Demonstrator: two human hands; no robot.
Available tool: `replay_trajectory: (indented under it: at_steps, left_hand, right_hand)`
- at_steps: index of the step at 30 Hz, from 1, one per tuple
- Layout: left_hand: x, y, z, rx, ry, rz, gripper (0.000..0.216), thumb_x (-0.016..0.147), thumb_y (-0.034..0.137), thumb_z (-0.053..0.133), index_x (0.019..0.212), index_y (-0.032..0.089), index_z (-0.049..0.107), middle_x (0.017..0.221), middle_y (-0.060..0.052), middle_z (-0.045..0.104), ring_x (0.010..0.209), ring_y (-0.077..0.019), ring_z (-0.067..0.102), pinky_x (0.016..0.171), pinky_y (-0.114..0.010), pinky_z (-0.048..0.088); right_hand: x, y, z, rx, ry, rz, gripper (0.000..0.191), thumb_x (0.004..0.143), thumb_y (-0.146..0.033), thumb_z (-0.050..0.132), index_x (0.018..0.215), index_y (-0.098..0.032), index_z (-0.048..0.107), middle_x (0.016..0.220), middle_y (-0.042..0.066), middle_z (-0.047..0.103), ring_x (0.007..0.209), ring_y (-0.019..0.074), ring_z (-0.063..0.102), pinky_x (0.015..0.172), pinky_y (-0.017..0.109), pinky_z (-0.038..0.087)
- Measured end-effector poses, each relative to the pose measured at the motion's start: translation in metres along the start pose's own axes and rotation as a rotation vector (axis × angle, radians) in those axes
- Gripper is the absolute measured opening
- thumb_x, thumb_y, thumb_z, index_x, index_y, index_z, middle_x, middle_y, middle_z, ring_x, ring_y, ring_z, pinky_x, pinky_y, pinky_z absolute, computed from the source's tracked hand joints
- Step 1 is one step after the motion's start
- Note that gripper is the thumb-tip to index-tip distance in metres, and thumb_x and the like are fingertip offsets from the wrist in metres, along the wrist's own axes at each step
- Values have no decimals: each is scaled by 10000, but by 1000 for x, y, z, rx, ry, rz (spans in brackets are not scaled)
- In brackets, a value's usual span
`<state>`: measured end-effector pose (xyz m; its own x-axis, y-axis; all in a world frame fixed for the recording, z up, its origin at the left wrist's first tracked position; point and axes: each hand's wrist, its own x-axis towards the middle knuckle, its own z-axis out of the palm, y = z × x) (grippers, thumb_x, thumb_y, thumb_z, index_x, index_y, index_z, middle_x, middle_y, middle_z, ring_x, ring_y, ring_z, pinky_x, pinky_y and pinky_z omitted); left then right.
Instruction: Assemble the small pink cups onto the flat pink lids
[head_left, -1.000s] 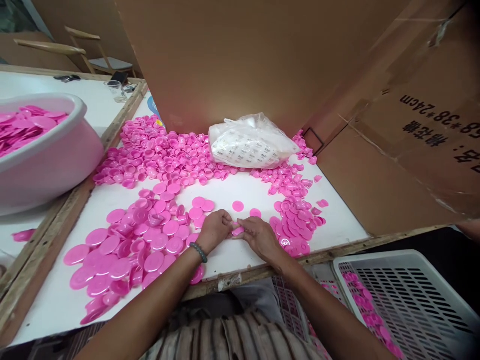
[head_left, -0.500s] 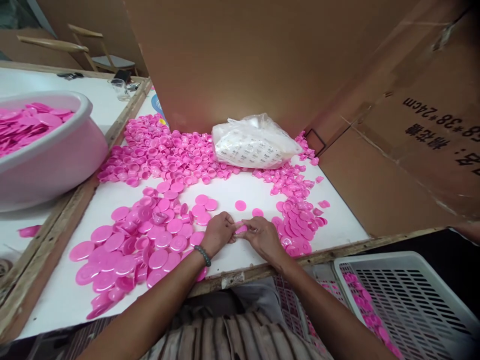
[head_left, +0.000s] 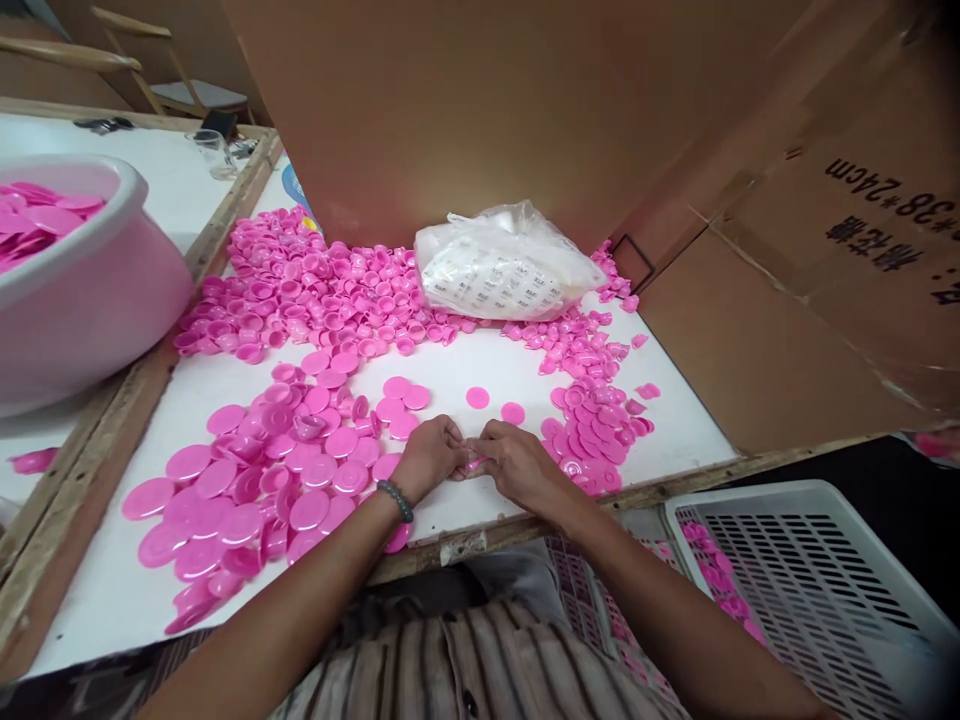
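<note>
Both hands meet over the white tabletop near its front edge. My left hand (head_left: 433, 458), with a dark bead bracelet at the wrist, pinches a small pink plastic piece (head_left: 474, 463) from the left. My right hand (head_left: 517, 462) has its fingers closed on the same piece from the right. Most of the piece is hidden by my fingers, so its exact shape does not show. Just beyond my hands lie two loose pink discs, one (head_left: 477, 398) and another (head_left: 513, 413). Left of my left hand spreads a heap of pink saucers (head_left: 309, 509) with some cups among them.
Small pink cups (head_left: 337, 290) are piled at the back. A clear bag of printed white packets (head_left: 502, 265) leans against the cardboard wall (head_left: 450, 110). More pink pieces (head_left: 589, 435) lie right. A pink basin (head_left: 82, 290) stands left, and a white slotted crate (head_left: 810, 580) below right.
The fingers have closed further over the pink piece, so less of it shows. My view has shifted slightly; the heaps around look the same.
</note>
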<state>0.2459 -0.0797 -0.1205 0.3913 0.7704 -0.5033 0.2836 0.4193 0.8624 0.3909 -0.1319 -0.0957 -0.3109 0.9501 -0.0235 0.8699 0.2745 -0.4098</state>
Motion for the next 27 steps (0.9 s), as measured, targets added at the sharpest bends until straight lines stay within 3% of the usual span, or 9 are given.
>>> replay_trajectory:
  at_steps: [5,12,19,23,27]
  left_hand:
    - [1,0,1,88,25,51,199,635,70,592,691,174,432,513,71,498,423,-105,536,405,-221,451]
    - [-4,1,-1,44,-48,141,234,604,207,658,707,168,451,539,64,512,441,-78,505,449,-199,421]
    - [-1,-1,3,178,-84,171,232,614,272,634,759,176,480,505,61,513,434,-102,495,442,-205,367]
    - [-15,15,-4,293,-18,272,205,643,319,606,751,174,509,525,45,517,480,-112,488,465,-208,357]
    - [-46,50,-47,548,236,229,228,723,386,527,856,200,532,603,19,567,513,-138,510,452,-216,353]
  right_hand:
    - [-6,-2,9,49,91,74,191,771,-102,560,889,-206,668,777,19,551,707,128,500,578,219,347]
    - [-21,3,27,501,279,201,270,772,-208,618,1041,-223,649,789,18,594,692,118,541,626,217,418]
    - [-25,5,30,443,250,229,244,777,-316,617,1005,-245,671,651,-13,575,615,109,505,583,210,379]
    - [-23,9,24,393,272,195,241,757,-312,636,971,-209,675,668,-8,575,622,115,512,575,213,387]
    - [-21,25,-4,229,409,204,216,828,-170,512,1000,-164,643,814,47,608,743,145,539,659,251,428]
